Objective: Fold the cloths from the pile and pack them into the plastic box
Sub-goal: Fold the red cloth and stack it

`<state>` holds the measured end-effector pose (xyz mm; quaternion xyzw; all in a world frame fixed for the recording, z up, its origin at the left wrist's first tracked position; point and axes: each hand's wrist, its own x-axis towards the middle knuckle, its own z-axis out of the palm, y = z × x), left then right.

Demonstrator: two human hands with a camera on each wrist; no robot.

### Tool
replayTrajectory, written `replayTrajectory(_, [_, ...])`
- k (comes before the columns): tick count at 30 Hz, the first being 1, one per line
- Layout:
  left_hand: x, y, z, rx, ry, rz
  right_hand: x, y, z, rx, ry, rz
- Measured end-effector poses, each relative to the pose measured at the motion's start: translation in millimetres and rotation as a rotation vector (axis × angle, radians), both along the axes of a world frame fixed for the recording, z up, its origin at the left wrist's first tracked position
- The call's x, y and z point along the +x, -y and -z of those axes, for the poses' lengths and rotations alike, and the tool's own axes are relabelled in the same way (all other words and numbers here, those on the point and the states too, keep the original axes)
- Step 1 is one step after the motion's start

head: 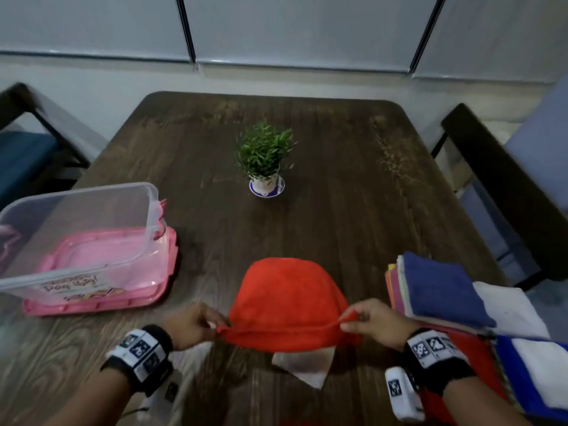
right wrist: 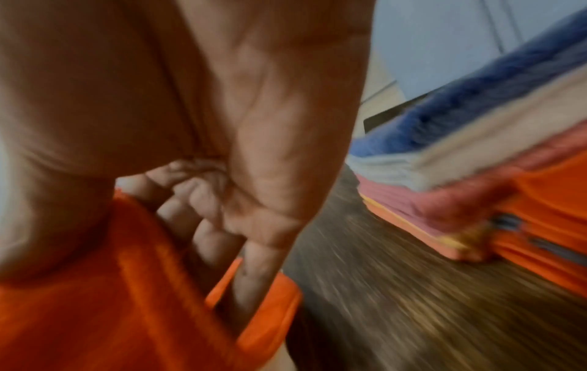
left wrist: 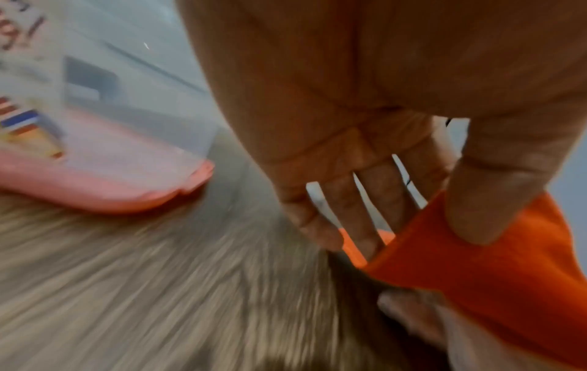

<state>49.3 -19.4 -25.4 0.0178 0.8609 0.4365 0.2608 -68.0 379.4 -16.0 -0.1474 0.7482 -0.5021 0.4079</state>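
The person's arms are bare, with no sleeves. Each wrist wears a thick black band (head: 138, 358) with white squares that have black patterns on them. A small white box (head: 402, 393) with one more pattern hangs under the right band (head: 436, 355).

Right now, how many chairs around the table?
2 in view: one chair at the table's far left, one chair at the right. Others may sit outside the frame.

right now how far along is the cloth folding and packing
Done: nothing packed; the plastic box looks empty, standing on its pink lid.
In hand: left hand and right hand pinch the near corners of the red cloth.
Left: the whole pile.
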Motion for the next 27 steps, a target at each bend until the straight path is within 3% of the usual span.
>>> replayTrajectory(2, [25.9, -6.8, 29.7, 0.002, 0.139, 0.0, 15.4, -6.2, 26.9, 0.093, 0.09, -0.143])
replayTrajectory(5, [50.4, -14.6, 51.6, 0.117, 0.217, -0.082, 25.0, -10.6, 49.8, 0.174, 0.152, -0.18])
replayTrajectory(10, [35.4, -17.7, 63.5, 0.219, 0.116, -0.369, 6.1, -2.5, 50.6, 0.227, -0.01, 0.06])
replayTrajectory(13, [6.5, -18.4, 71.0, 0.119, -0.014, -0.487, -16.8, 7.9, 47.8, 0.259, -0.176, 0.203])
replayTrajectory(17, [-32.4, -22.2, 80.2, -0.083, -0.058, -0.517, -37.0, 25.4, 51.5, 0.339, -0.254, 0.304])
replayTrajectory(21, [-44.2, -24.4, 92.8, -0.36, -0.032, -0.464, -31.0, 35.9, 65.2, 0.452, -0.182, 0.325])
replayTrajectory(27, [-38.5, -38.9, 93.5, -0.37, -0.011, -0.394, -14.1, 33.9, 80.6, 0.59, -0.122, 0.22])
